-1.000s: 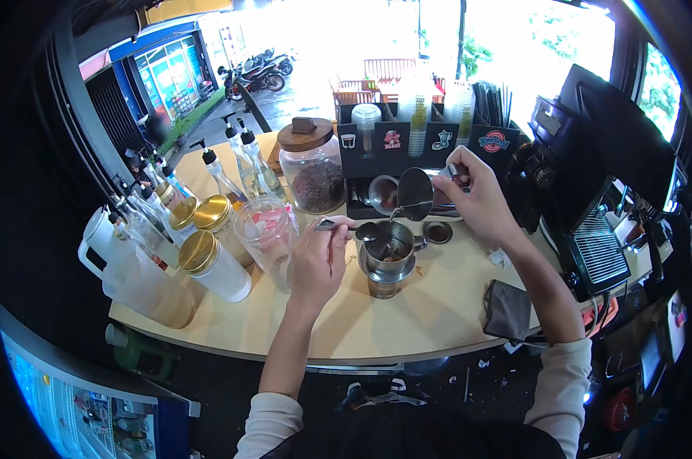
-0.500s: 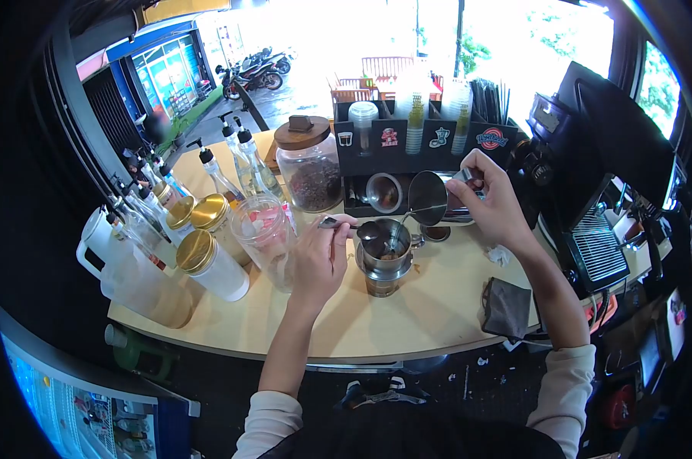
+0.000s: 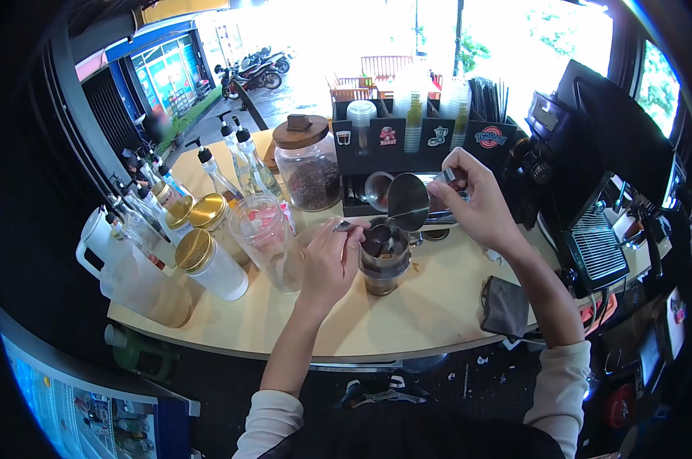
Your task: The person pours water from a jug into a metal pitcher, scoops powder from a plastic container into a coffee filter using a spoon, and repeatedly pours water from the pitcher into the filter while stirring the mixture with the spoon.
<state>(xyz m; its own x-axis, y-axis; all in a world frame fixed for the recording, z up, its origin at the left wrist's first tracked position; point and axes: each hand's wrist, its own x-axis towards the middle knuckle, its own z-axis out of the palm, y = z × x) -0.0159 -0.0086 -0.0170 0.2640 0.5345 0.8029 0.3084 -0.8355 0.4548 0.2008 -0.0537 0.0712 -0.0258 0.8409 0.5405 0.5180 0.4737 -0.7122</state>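
Note:
My right hand [image 3: 480, 200] grips the handle of a metal pitcher [image 3: 409, 202], which is tilted to the left. Its lip hangs just above a metal coffee dripper [image 3: 386, 265], and a thin trickle seems to leave it. Between the pinched fingers of my left hand [image 3: 331, 264] is a spoon [image 3: 349, 226], with its dark bowl over the dripper's opening. The dripper sits on a small glass [image 3: 380, 286] with brownish liquid at the bottom. Exactly where the liquid lands is hard to make out.
Left of the dripper stand a clear plastic jar [image 3: 266, 237], gold-lidded jars [image 3: 212, 264], pump bottles and a pitcher of cloudy liquid [image 3: 143, 283]. Behind are a coffee-bean jar [image 3: 308, 172] and a black cup organizer [image 3: 373, 157]. A dark cloth [image 3: 505, 306] lies right, near an espresso machine [image 3: 598, 252].
My right hand has moved the pitcher left and slightly down, closer to the spoon. My left hand has shifted slightly right, still with the spoon over the dripper.

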